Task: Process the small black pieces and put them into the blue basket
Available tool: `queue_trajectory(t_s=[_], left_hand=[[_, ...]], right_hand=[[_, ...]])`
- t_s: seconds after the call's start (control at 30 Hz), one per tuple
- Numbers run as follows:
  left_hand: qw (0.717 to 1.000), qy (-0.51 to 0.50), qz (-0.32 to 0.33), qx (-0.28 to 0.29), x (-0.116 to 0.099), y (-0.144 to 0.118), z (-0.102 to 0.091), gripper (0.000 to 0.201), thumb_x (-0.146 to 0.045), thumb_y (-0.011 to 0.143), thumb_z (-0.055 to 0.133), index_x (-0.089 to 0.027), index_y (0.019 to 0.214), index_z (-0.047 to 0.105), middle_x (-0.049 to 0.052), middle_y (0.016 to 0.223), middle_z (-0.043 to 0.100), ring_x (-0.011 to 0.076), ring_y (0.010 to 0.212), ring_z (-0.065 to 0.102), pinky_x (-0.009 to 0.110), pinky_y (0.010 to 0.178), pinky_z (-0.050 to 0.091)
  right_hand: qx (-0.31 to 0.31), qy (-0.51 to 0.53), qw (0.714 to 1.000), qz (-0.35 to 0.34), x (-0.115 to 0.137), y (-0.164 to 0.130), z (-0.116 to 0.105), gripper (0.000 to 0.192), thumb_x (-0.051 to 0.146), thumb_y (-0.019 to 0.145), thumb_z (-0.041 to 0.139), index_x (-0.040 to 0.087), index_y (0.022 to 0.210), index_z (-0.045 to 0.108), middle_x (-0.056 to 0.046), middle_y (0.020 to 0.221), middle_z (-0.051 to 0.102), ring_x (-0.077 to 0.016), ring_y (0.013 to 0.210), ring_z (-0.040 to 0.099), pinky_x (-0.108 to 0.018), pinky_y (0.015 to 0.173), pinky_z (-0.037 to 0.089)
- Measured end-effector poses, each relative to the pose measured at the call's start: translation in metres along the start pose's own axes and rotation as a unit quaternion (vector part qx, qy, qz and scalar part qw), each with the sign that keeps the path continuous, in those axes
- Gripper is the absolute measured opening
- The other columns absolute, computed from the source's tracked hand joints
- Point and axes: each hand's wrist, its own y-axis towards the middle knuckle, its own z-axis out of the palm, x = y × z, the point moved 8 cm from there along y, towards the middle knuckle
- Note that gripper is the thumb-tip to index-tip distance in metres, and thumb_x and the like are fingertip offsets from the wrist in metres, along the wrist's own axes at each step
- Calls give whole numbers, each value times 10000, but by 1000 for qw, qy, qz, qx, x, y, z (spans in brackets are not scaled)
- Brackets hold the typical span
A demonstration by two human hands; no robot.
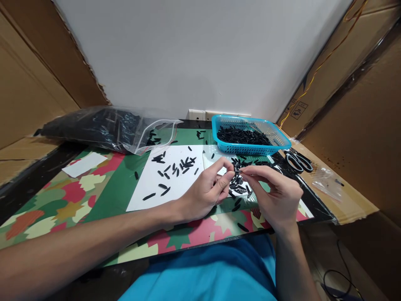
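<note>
No legible text, brand or number is seen. Only small printed handling symbols are made out on the cardboard box [316,96] at right, too small to be read.

Bare forearms, no sleeves, watch or rings — bright blue garment [216,271] across the lap below.

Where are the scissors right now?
In the head view, the scissors lie at the table's far right, just right of the blue basket and beyond the right hand.
</note>
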Motion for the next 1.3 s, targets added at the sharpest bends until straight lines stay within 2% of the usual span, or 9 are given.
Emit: queue_trajectory(t_s=[0.47,0.63,0.83,1.07,1.3], left_hand=[[998,11,28,49,4,-2,5,313,-550,1111,468,-238,1093,483,-107,600,382,80,483,334,210,482,265],[998,22,27,45,2,-2,6,315,-548,1111,468,-236,1073,487,-102,611,354,86,502,338,219,488,264],[997,43,50,37,0,-3,6,315,-540,1109,472,-230,1062,504,-93,645,352,83,511,343,220,489,283],[993,76,88,30,-4,-5,6,252,-471,1123,455,-227,1096,512,-93,681,357,78,523,351,206,498,299],[989,103,96,37,-5,-7,6,177,-386,1123,442,-225,1091,509,-99,646,366,83,521,339,207,511,296]], right_hand=[[7,-12,998,-55,10,0,0,234,86,964,747,292,1053,814,-21,989,849,-234,900,817,-383,828,675],[16,-22,997,-74,13,1,0,222,80,983,714,286,1018,787,-18,934,825,-223,852,799,-363,786,649],[61,-57,995,-60,11,-2,7,214,60,1032,603,253,1010,691,-17,916,747,-171,827,731,-301,762,589],[74,-33,996,-38,5,-5,11,204,63,1047,554,251,1040,634,-4,948,697,-148,837,706,-265,774,578],[104,8,994,-16,1,-3,13,200,58,1037,569,247,997,620,8,922,679,-140,805,672,-254,727,559]])
